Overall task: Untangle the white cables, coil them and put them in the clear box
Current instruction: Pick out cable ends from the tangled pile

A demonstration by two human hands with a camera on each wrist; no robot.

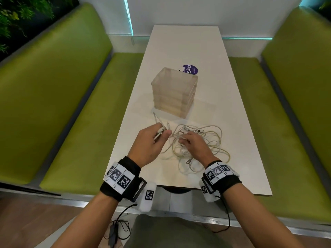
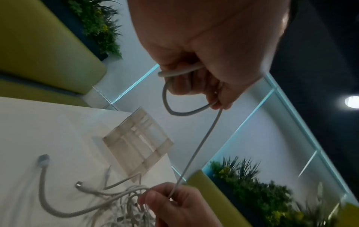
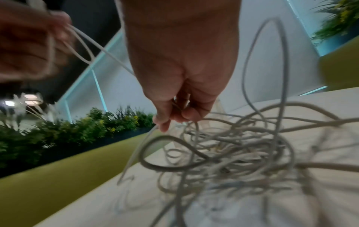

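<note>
A tangle of white cables point(image 1: 202, 149) lies on the white table point(image 1: 182, 51), just in front of the clear box point(image 1: 174, 92). My left hand point(image 1: 154, 140) grips a small looped bundle of one white cable point(image 2: 180, 95); a strand runs taut from it to my right hand point(image 1: 191, 142). The right hand point(image 3: 174, 113) pinches that strand at the left edge of the tangled cables point(image 3: 242, 153). In the left wrist view, several loose plug ends point(image 2: 43, 159) lie on the table beside the clear box point(image 2: 139, 142).
A purple round sticker point(image 1: 190, 68) lies on the table behind the box. Green padded benches point(image 1: 71, 104) run along both long sides of the table. A black wire point(image 1: 118, 228) hangs from my left wristband down to the floor.
</note>
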